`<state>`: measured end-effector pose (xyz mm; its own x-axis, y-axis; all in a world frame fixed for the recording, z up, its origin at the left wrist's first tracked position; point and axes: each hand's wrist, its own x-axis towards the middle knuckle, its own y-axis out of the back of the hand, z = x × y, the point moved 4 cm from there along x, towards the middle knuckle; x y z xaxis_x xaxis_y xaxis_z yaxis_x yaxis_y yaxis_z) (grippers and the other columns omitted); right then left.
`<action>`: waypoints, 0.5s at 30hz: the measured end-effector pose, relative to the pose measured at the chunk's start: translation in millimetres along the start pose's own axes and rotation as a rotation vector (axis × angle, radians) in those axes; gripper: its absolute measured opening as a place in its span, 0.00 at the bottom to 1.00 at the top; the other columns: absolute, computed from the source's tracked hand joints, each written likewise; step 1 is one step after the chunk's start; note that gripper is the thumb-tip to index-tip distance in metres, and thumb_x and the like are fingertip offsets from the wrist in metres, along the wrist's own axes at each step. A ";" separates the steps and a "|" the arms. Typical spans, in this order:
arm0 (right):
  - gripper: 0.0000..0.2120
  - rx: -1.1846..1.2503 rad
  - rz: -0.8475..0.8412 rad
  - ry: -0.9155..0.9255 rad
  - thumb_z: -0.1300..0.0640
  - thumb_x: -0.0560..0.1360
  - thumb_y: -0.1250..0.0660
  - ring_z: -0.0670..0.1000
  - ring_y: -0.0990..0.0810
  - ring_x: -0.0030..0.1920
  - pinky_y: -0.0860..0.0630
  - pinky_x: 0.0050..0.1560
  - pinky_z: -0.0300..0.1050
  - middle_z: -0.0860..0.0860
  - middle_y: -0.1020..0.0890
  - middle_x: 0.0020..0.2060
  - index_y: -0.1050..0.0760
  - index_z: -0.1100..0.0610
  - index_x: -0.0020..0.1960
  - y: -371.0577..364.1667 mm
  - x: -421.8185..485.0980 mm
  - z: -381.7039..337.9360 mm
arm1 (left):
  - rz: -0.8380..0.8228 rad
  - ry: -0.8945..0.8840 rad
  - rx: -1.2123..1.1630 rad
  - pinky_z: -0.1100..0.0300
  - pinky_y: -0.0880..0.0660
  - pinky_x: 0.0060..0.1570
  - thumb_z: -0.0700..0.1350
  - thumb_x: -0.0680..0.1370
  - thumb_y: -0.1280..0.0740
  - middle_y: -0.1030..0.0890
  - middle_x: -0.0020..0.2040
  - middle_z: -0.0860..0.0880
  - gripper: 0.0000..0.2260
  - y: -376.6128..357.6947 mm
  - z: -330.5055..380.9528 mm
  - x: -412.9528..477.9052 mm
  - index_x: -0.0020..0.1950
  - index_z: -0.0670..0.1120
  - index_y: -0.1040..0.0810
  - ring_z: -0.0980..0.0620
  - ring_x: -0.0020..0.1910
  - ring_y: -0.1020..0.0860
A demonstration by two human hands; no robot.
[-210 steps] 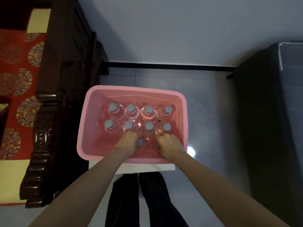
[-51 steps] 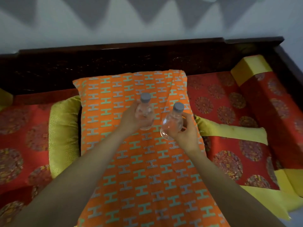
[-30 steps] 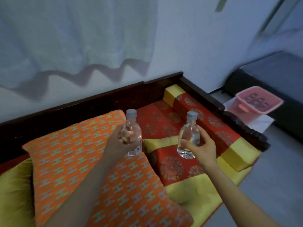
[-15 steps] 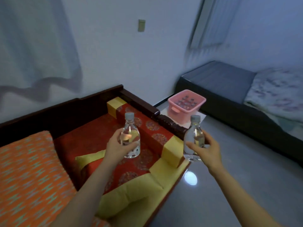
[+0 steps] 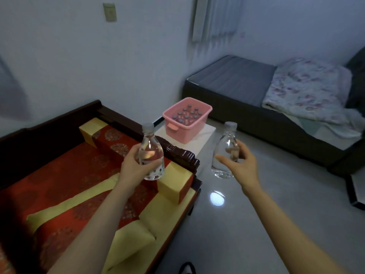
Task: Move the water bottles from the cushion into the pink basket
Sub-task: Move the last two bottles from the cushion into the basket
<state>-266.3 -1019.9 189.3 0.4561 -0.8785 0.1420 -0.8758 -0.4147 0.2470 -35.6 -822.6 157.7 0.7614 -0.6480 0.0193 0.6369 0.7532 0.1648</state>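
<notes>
Glossy floor (image 5: pixel 256 204), left hand (image 5: pixel 132 169) gripping clear bottle (image 5: pixel 151 153), right hand (image 5: pixel 243 165) gripping 2nd bottle (image 5: pixel 225 151), pink plastic basket (image 5: pixel 185 131) ahead

Nothing in view can be read as text, brand or number. The clear plastic water bottle with the grey cap (image 5: pixel 151 151), gripped by the left hand (image 5: pixel 131 168), bears small dark print low on its side, too tiny and blurred to make out. The second clear plastic bottle (image 5: pixel 225 147), gripped by the right hand (image 5: pixel 240 165), likewise shows nothing legible.

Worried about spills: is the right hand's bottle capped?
Capped: a grey cap sits on the bottle the right hand holds upright.
</notes>
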 end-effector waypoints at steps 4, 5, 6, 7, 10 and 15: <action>0.31 0.024 -0.009 -0.002 0.56 0.63 0.21 0.48 0.21 0.54 0.23 0.50 0.40 0.49 0.19 0.55 0.26 0.51 0.64 4.2 55.0 17.6 | -0.004 -0.005 -0.004 0.62 0.25 0.45 0.40 0.64 0.21 0.19 0.52 0.53 0.25 -33.8 -8.8 41.3 0.59 0.52 0.25 0.57 0.50 0.21; 0.31 0.018 -0.024 -0.005 0.56 0.63 0.21 0.47 0.21 0.54 0.23 0.49 0.40 0.49 0.19 0.55 0.26 0.51 0.64 4.1 73.3 21.8 | -0.001 0.007 -0.006 0.60 0.24 0.46 0.40 0.64 0.21 0.18 0.52 0.52 0.26 -43.7 -12.6 55.2 0.59 0.51 0.25 0.56 0.51 0.20; 0.30 0.006 -0.041 -0.010 0.56 0.63 0.21 0.47 0.21 0.54 0.24 0.49 0.40 0.49 0.19 0.55 0.26 0.50 0.64 3.9 90.2 25.1 | 0.006 0.019 -0.010 0.59 0.24 0.47 0.39 0.65 0.22 0.18 0.52 0.52 0.25 -52.6 -14.8 66.8 0.59 0.51 0.25 0.54 0.51 0.20; 0.30 -0.006 -0.053 -0.011 0.56 0.64 0.21 0.46 0.21 0.53 0.23 0.48 0.41 0.48 0.19 0.55 0.26 0.50 0.63 3.9 109.4 27.9 | 0.012 0.026 -0.014 0.59 0.24 0.47 0.38 0.65 0.22 0.18 0.53 0.51 0.25 -62.4 -16.5 80.9 0.59 0.50 0.25 0.54 0.52 0.20; 0.29 -0.003 -0.082 -0.011 0.56 0.64 0.21 0.41 0.21 0.49 0.23 0.47 0.40 0.45 0.19 0.52 0.26 0.50 0.63 4.8 159.1 35.2 | 0.029 0.024 -0.016 0.60 0.25 0.46 0.35 0.65 0.23 0.19 0.53 0.50 0.24 -88.4 -15.8 118.5 0.56 0.52 0.25 0.53 0.52 0.21; 0.29 -0.038 -0.089 -0.034 0.52 0.63 0.21 0.43 0.21 0.50 0.22 0.51 0.45 0.44 0.19 0.51 0.25 0.48 0.62 10.1 229.3 53.0 | 0.047 0.048 0.040 0.63 0.27 0.41 0.36 0.65 0.22 0.19 0.50 0.52 0.24 -122.4 -12.2 173.2 0.52 0.56 0.27 0.55 0.48 0.20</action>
<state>-178.9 -1238.1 173.6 0.5258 -0.8463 0.0856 -0.8251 -0.4830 0.2930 19.8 -1025.7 128.9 0.7962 -0.6048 -0.0192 0.5952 0.7771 0.2043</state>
